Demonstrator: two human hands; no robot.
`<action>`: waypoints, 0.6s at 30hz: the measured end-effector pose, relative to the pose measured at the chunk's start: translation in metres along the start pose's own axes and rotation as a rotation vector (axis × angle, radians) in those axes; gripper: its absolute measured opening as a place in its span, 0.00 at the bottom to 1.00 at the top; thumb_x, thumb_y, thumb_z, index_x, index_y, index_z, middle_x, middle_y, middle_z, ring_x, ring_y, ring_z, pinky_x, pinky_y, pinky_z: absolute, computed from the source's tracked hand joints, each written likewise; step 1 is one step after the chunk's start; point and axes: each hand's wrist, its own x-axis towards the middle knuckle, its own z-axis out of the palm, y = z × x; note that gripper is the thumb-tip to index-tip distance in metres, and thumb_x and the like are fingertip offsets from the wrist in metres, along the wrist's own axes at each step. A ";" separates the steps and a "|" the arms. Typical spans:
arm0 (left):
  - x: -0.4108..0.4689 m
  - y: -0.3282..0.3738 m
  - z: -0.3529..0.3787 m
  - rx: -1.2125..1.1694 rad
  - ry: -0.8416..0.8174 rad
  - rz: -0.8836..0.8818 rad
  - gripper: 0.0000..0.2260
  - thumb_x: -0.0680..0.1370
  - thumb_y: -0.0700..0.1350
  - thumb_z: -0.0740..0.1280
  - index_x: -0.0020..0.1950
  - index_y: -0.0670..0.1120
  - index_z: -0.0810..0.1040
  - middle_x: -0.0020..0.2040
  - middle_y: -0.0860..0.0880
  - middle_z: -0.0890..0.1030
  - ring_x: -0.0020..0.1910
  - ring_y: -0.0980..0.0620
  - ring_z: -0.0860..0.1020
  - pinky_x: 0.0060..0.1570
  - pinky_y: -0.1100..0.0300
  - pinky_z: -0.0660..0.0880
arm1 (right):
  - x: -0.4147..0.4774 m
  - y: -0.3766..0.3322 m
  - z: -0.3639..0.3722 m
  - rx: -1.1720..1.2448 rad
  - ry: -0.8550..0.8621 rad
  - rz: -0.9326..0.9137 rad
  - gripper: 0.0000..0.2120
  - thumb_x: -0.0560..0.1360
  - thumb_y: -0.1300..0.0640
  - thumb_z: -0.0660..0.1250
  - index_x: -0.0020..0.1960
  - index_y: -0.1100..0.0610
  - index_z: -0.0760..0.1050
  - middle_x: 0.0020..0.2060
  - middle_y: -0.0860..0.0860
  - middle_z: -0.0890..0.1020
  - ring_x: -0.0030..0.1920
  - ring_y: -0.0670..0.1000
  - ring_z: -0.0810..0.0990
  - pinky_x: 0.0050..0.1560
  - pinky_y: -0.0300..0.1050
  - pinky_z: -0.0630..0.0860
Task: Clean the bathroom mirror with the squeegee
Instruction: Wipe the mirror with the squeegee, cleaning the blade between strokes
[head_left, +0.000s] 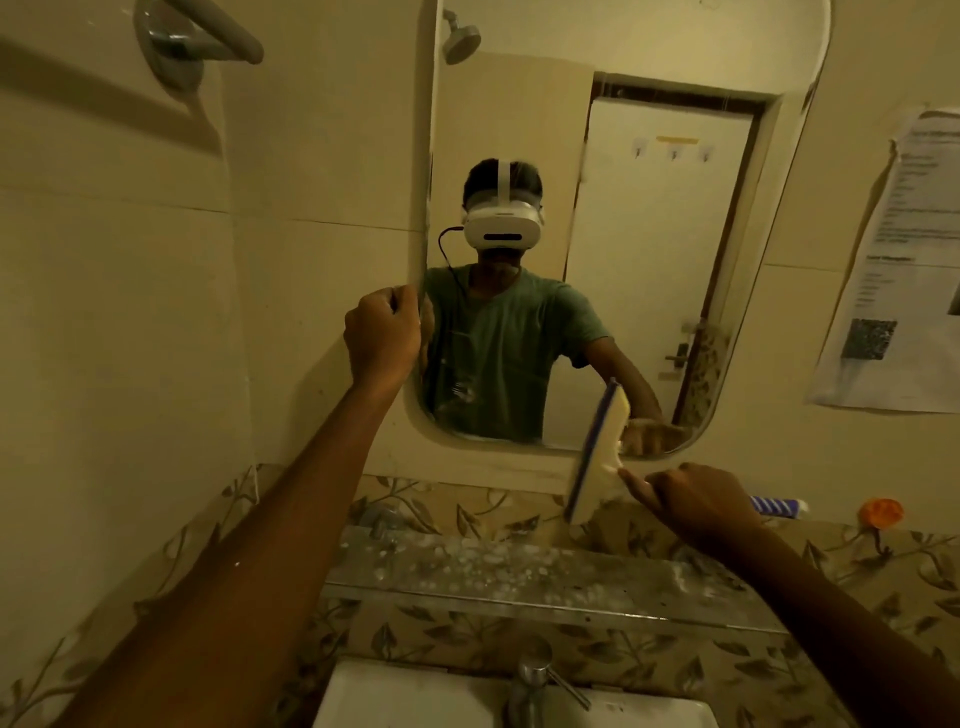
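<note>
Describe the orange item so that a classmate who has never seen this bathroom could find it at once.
Start at the mirror and look below its lower right corner, along the leaf-patterned tile band. Beyond the right hand and the striped tube sits the small orange object, the only bright orange thing there.

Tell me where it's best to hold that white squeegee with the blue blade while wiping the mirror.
Hold the white squeegee with the blue blade by its handle end, coming from the right, as the right hand does. The blade stands upright along its left edge, so a grip from the right leaves that edge clear against the rounded mirror.
</note>
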 end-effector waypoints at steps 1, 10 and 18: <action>0.000 0.000 0.000 0.004 -0.007 -0.002 0.19 0.81 0.47 0.58 0.30 0.48 0.70 0.27 0.51 0.72 0.27 0.57 0.70 0.27 0.63 0.65 | -0.004 0.004 0.001 -0.016 0.002 0.012 0.29 0.74 0.33 0.38 0.28 0.50 0.62 0.23 0.48 0.68 0.23 0.44 0.65 0.25 0.37 0.58; -0.005 0.008 -0.003 -0.068 0.013 -0.157 0.16 0.78 0.49 0.59 0.32 0.46 0.75 0.32 0.47 0.78 0.37 0.43 0.81 0.43 0.45 0.81 | 0.039 -0.111 -0.061 0.184 0.232 -0.310 0.25 0.82 0.40 0.48 0.42 0.53 0.76 0.28 0.48 0.74 0.28 0.50 0.77 0.33 0.48 0.78; -0.015 0.021 0.002 0.020 0.084 -0.154 0.15 0.80 0.48 0.58 0.37 0.44 0.76 0.37 0.45 0.78 0.40 0.43 0.78 0.45 0.46 0.79 | 0.042 -0.049 -0.041 0.172 0.190 -0.149 0.17 0.82 0.47 0.52 0.58 0.53 0.76 0.47 0.51 0.80 0.42 0.53 0.80 0.38 0.49 0.78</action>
